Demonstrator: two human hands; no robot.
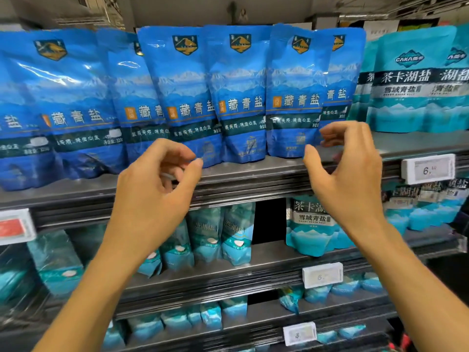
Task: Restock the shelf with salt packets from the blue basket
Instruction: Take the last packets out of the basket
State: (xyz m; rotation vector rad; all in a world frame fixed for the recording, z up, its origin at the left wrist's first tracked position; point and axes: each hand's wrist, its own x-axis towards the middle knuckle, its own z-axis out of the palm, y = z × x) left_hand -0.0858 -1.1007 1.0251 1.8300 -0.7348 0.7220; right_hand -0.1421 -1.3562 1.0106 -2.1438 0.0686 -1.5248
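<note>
Dark metal store shelving (253, 179), dim ceiling (203, 8)

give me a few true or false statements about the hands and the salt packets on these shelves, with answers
1. Both hands, the left hand and the right hand, hold nothing. True.
2. The glossy dark blue salt pouches stand upright on the grey metal top shelf. True.
3. The blue basket sits on the top shelf. False: no basket is in view.
4. The pale teal salt pouches stand left of the dark blue ones. False: they stand to the right.
5. The white price tag hangs on the top shelf's front edge at the right. True.
6. The left hand grips a pouch. False: its fingers are loosely curled in front of the pouches, holding none.
</note>
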